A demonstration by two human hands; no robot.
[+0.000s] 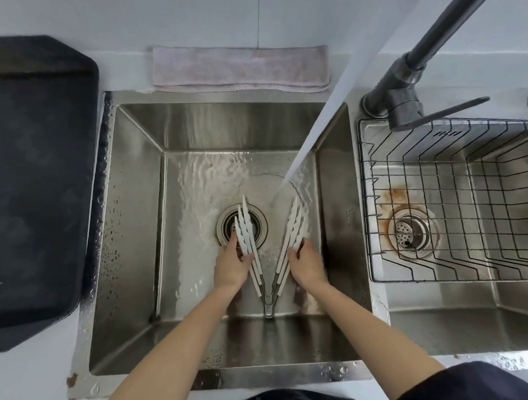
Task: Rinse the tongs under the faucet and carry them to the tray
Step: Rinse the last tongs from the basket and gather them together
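White tongs (269,277) with a metal hinge lie spread in a V over the floor of the left sink basin (130,225), hinge toward me. My left hand (232,264) grips the left arm of the tongs just below its wavy tips, over the drain. My right hand (307,265) grips the right arm the same way. Water streams from the dark faucet (411,64) and lands between the two tips. The black tray (35,186) lies on the counter left of the sink.
A folded pale cloth (242,69) lies behind the basin. The right basin holds a wire rack (454,206) over a rusty drain (411,232). Water droplets cover the sink rim and counter edge. My dark sleeves show at the bottom.
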